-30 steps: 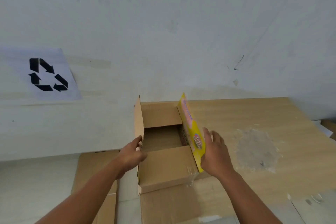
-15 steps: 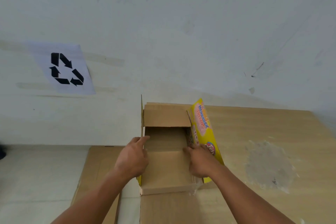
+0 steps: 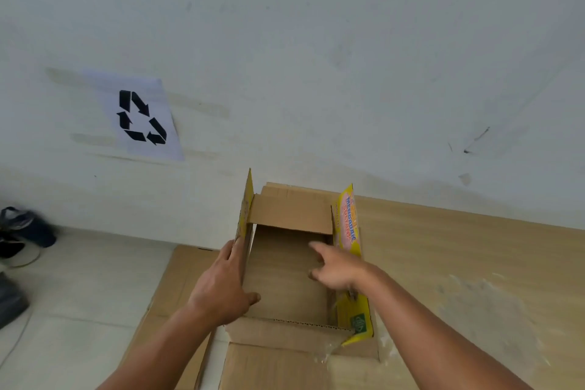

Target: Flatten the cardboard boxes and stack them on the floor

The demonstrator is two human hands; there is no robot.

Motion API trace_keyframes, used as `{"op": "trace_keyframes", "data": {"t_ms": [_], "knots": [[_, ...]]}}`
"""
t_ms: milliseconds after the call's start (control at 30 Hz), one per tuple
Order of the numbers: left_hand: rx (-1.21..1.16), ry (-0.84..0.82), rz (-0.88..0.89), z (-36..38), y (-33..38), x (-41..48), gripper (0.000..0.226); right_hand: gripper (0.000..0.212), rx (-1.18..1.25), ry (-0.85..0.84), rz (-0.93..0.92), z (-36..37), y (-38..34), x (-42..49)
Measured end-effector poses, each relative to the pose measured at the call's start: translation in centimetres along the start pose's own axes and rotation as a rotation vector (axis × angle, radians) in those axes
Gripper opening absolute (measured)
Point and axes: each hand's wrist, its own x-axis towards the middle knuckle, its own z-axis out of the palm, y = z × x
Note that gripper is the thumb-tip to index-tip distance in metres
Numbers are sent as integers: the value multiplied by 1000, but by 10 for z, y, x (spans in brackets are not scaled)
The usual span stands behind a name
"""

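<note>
An open box (image 3: 291, 275) is being observed standing at the left end of the wooden tabletop (image 3: 459, 263), at 6 o'clock in the view, just below centre. Its top flaps are being held up: the left flap (image 3: 245, 212) and the yellow printed right flap (image 3: 348, 222) are standing upright, while the far flap (image 3: 291, 212) is folded inward over the cavity. The near flap (image 3: 285, 331) is lying toward the camera, with clear tape visible at its right corner.

The left hand (image 3: 221, 288) is being closed on the left wall of the box, at 9 o'clock of the opening: the fingers are laid on the outside and the thumb is hooked inside, so the grip is clamped on the box. The right hand (image 3: 335, 269) is being held over the opening at 3 o'clock, against the inner face of the right wall. Its fingers are spread and blurred, and nothing is seen enclosed in them; the grip is loose.

Flat cardboard (image 3: 177, 282) is lying on the tiled floor (image 3: 79, 288) at 8 o'clock of the box, partly hidden by the left forearm. A recycling sign (image 3: 142, 117) is taped to the white wall (image 3: 316, 57) at 10 o'clock. Dark shoes (image 3: 22, 231) are seen at the left edge.
</note>
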Motion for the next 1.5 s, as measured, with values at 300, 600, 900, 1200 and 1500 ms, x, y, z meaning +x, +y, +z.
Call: {"op": "trace_keyframes", "data": {"t_ms": [300, 600, 900, 1200, 1500], "knots": [[80, -11, 72, 0, 1, 1, 100, 84, 370, 162, 86, -27, -8, 55], [109, 94, 132, -5, -3, -9, 64, 78, 404, 335, -61, -88, 2, 61], [81, 28, 138, -13, 1, -16, 104, 70, -279, 514, -113, -84, 37, 71], [69, 21, 314, -19, 1, -30, 115, 91, 289, 400, 113, -72, 25, 52], [-29, 35, 494, -46, 17, -34, 110, 85, 428, 689, 142, -138, 3, 10]]}}
